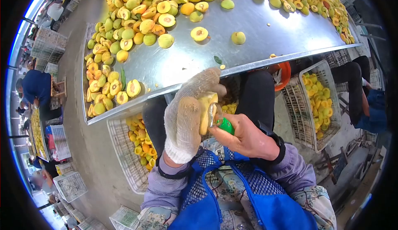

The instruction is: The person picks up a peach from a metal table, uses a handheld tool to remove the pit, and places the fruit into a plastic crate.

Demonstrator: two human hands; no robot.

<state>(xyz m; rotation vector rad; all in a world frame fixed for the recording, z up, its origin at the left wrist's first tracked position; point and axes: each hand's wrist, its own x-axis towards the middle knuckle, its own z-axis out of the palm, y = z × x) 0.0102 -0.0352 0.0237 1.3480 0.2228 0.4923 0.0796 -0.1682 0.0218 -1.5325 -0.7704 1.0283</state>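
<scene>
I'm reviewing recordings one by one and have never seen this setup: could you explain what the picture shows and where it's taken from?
There is no robot here, only a person. The single picture comes from a camera worn on their head, looking forward and down.

The left hand, in a knitted glove, holds a piece of yellow fruit. The bare right hand grips a green-handled tool, its metal end at the fruit.

On the metal table lie heaps of yellow-green fruit, many cut open, and a leaf. Lower down, a fruit-filled crate stands at left, another at right.
</scene>
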